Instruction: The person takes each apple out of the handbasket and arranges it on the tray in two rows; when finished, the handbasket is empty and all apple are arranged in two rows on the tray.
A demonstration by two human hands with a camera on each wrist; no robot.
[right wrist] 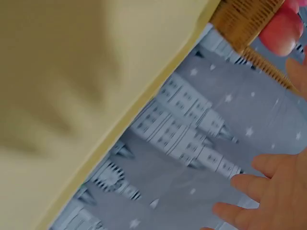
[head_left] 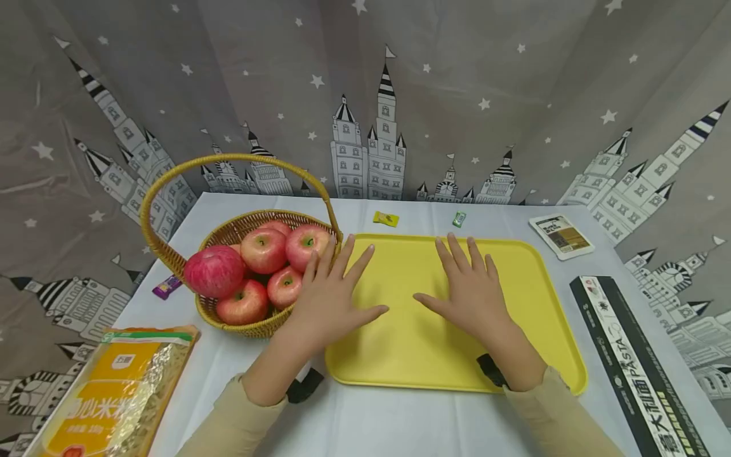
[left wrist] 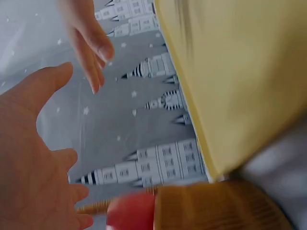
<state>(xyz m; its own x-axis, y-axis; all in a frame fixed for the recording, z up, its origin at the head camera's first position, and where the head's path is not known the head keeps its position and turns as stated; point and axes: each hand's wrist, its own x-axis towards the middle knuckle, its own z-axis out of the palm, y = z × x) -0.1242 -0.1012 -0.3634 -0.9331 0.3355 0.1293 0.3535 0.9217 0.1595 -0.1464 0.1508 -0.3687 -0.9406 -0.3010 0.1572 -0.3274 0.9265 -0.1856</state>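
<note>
A yellow tray [head_left: 531, 330] lies flat on the white table in front of me. My right hand [head_left: 471, 287] is spread open, palm down, over the tray's middle. My left hand [head_left: 331, 293] is also open with straight fingers, over the tray's left edge and next to a wicker basket [head_left: 228, 232] holding several red apples [head_left: 264, 249]. Neither hand holds anything. In the left wrist view the left hand [left wrist: 33, 158] shows with fingers apart beside the tray [left wrist: 240, 76]. The right wrist view shows the tray [right wrist: 72, 96] and my right fingertips [right wrist: 268, 191].
A bag of rice noodles [head_left: 114, 387] lies at the front left, a black pasta box [head_left: 634, 362] along the right. A small white packet [head_left: 562, 236] sits at the back right. Small sweets [head_left: 386, 219] [head_left: 459, 219] [head_left: 167, 287] lie about. A castle-print curtain hangs behind.
</note>
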